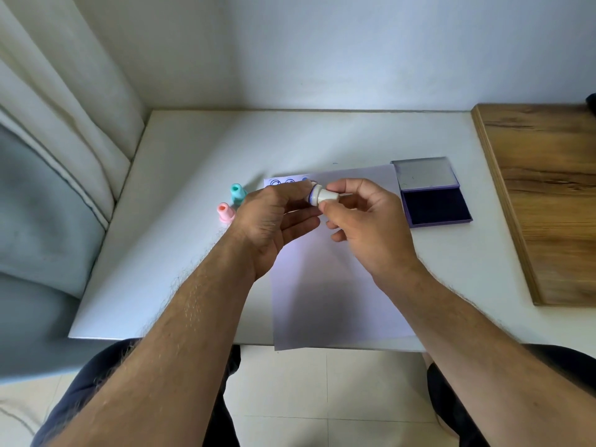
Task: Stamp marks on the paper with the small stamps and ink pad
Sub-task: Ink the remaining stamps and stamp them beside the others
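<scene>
Right hand (364,221): pinches small white plastic stamp (324,195) above white paper sheet (335,285).
Left hand (274,217): fingers loosely curled at stamp's inked end.
Teal stamp (238,193), pink stamp (225,212): upright, left of paper.
Purple ink pad (433,208): open, right of paper.

Both forearms are bare from wrist to elbow, with no sleeve visible on either. Dark hair covers them, densest along the outer edges. The left hand (274,217) and right hand (364,221) carry no rings, watch or bands. The legs are clad in dark navy trousers (106,375), plain fabric, no markings visible.
</scene>
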